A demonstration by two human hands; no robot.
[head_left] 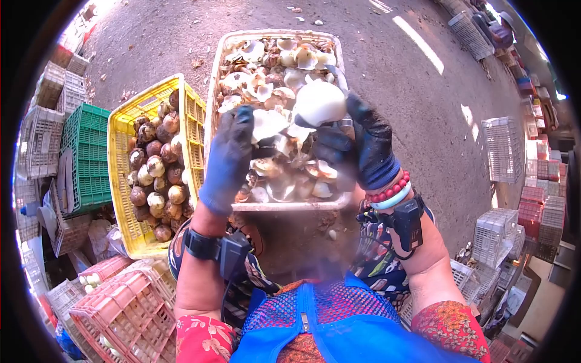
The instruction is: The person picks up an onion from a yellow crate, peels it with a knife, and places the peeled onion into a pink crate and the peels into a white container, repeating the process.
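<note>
Fruit (319,101) round, smooth, white | gloved hands (229,158) (363,145) | crate (290,206) curled husk shards (266,91)

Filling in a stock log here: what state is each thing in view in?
left hand: gloved, pinching a white peel.
right hand: gloved, gripping the round fruit, which is peeled white.
white crate: full of peelings.
yellow crate: part full of brown unpeeled fruit.
</note>
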